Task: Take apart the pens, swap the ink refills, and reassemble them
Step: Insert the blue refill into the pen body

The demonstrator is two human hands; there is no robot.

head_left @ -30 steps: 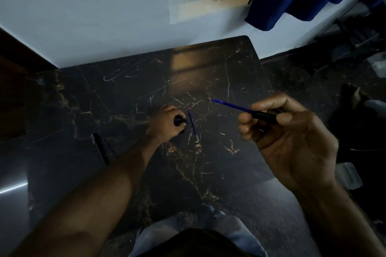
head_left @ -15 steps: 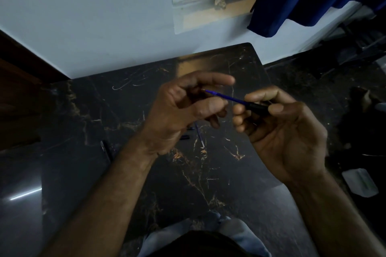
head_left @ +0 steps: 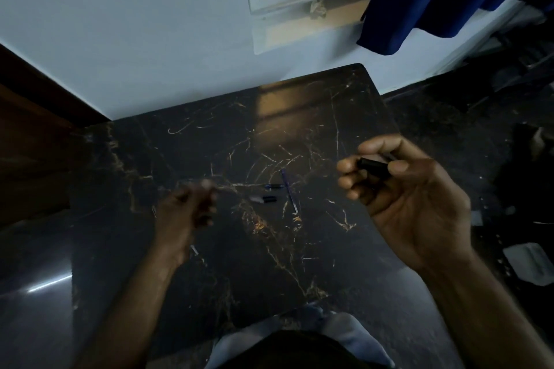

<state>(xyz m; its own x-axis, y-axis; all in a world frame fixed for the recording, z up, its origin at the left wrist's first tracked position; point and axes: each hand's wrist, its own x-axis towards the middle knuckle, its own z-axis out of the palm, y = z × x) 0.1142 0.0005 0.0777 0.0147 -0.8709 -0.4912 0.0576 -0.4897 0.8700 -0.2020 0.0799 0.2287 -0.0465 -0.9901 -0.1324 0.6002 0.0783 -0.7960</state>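
Over the dark marbled counter (head_left: 227,249), left of centre: left hand (head_left: 186,213) blurring, fingers curled, grip impossible to tell. At mid-counter, two short pen pieces (head_left: 265,198) and a thin blue refill (head_left: 289,191) lying close together, bare surface all round to the edges. Further right, right hand (head_left: 413,201) pinching a black pen barrel (head_left: 373,167) above the counter's right edge. No legible writing.

I can read no text, label, brand, number or sign anywhere in my view. The pen pieces (head_left: 270,198) on the tabletop (head_left: 299,117) are too small and dim for me to make out any print, and the black pen barrel (head_left: 373,167) shows me no lettering either.
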